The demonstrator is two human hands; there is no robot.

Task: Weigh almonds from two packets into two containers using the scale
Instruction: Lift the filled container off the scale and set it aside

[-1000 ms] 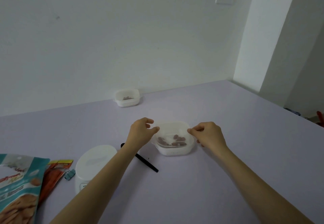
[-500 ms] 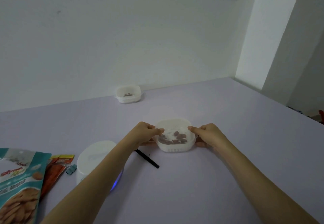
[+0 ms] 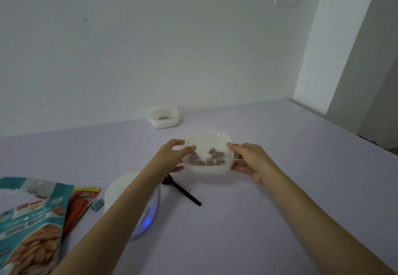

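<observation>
The lilac surface [image 3: 290, 221] carries everything. At its near left corner lies the teal packet [image 3: 30, 221], half over the orange packet [image 3: 80, 203], both parked out of the working area. Just right of them sits the white scale [image 3: 127, 190], blue light glowing at its near edge and nothing on its plate, so I'd say the weighing looks done.

Mid-surface is the container [image 3: 207, 168], almonds [image 3: 212, 156] scattered across its bottom. Fingers show beneath it on both sides, so it looks lifted just clear, though I can't be sure. The far container [image 3: 164, 121] stands at the back edge by the wall with a few almonds inside, set aside as finished, I'd guess. A black spoon [image 3: 185, 193] lies between scale and container, handy for scooping. A small clip [image 3: 97, 204] rests beside the orange packet.

Now the hands: the left hand [image 3: 171, 156] clasps the container's left side, thumb over the rim. The right hand [image 3: 251, 160] mirrors it on the right, fingers curled underneath, keeping the container level so nothing spills.
</observation>
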